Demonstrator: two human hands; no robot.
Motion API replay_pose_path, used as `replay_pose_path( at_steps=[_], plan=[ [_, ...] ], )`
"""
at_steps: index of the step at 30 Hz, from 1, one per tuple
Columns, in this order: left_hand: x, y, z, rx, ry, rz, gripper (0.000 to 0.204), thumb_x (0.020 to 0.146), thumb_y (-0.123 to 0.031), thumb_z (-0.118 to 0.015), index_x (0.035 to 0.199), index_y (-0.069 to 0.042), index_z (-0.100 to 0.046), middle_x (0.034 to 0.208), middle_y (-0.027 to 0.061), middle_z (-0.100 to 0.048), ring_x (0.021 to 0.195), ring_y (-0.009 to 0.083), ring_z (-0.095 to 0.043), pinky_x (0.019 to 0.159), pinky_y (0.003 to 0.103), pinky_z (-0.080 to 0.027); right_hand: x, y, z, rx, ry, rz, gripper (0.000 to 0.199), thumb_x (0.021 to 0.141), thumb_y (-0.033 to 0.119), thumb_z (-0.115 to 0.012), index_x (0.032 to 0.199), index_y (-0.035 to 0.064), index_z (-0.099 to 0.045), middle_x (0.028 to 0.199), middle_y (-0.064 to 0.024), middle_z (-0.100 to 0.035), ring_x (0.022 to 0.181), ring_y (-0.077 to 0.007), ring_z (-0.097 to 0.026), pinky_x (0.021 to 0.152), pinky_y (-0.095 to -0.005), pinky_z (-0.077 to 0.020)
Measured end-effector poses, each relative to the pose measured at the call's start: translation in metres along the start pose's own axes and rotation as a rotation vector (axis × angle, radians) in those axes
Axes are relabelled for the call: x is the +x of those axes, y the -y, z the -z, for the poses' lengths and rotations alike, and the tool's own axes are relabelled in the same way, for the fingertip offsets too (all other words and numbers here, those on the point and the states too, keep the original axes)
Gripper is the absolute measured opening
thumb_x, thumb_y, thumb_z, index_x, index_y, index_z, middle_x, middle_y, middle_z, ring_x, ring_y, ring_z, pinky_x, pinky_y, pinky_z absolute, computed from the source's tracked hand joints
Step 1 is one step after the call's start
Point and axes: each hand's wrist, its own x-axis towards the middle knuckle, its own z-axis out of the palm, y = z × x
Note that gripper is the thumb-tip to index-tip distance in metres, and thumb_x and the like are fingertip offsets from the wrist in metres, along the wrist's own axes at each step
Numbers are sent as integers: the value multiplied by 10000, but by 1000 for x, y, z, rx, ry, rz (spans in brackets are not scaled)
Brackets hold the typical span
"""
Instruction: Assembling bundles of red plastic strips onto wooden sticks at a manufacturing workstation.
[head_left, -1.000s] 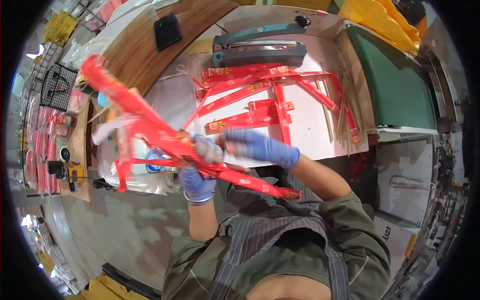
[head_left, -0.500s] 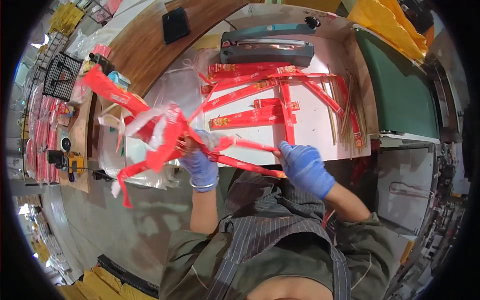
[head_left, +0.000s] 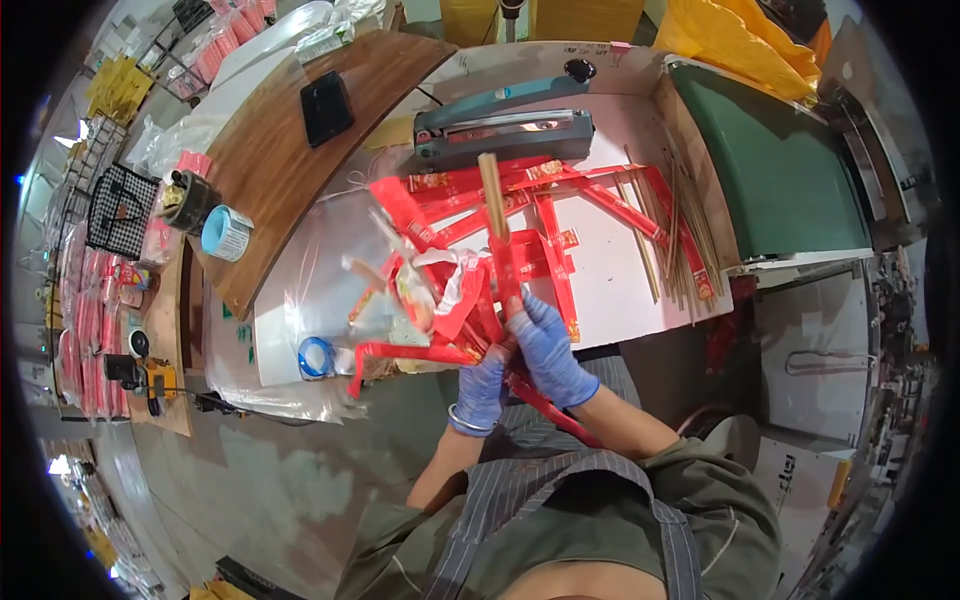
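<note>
Both hands wear blue gloves and meet at the table's near edge. My left hand (head_left: 482, 385) grips a bundle of red paper sleeves (head_left: 430, 300) that fans out to the left. My right hand (head_left: 548, 345) is closed around one red sleeve (head_left: 505, 270) with a pair of wooden chopsticks (head_left: 491, 190) sticking out of its far end. More red sleeves (head_left: 560, 215) lie spread on the white table (head_left: 610, 280). Bare wooden chopsticks (head_left: 680, 235) lie in a loose heap at the table's right side.
A teal heat sealer (head_left: 500, 128) sits at the table's far edge. A wooden board (head_left: 285, 170) on the left carries a black phone (head_left: 326, 105), a tape roll (head_left: 226, 232) and a dark cup (head_left: 188, 200). A green conveyor belt (head_left: 780, 170) runs on the right. A blue tape roll (head_left: 315, 357) lies near the front left.
My right hand has come back from the right and now grips a sleeve with chopsticks beside my left hand. The bundle has swung from far left toward the middle.
</note>
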Motion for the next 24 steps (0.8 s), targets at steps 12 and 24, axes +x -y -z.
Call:
replay_pose_path(
  at_steps=[12, 24],
  plan=[
    [-9, -11, -7, 115, 12, -7, 155, 765, -133, -583, 827, -20, -495, 605, 45, -506, 497, 136, -507, 445, 247, -442, 74, 108, 11, -367, 228, 171, 155, 818, 173, -514, 884, 36, -545, 673, 13, -536, 553, -23, -473, 471, -151, -355],
    [-11, -8, 53, -292, 169, 76, 170, 764, -164, -586, 803, -49, -467, 613, -11, -392, 479, 79, -365, 432, 224, -326, 132, 210, 90, -172, -235, 477, 136, 779, 168, -563, 709, 53, -579, 571, 6, -511, 419, -29, -420, 369, -144, -349]
  ],
)
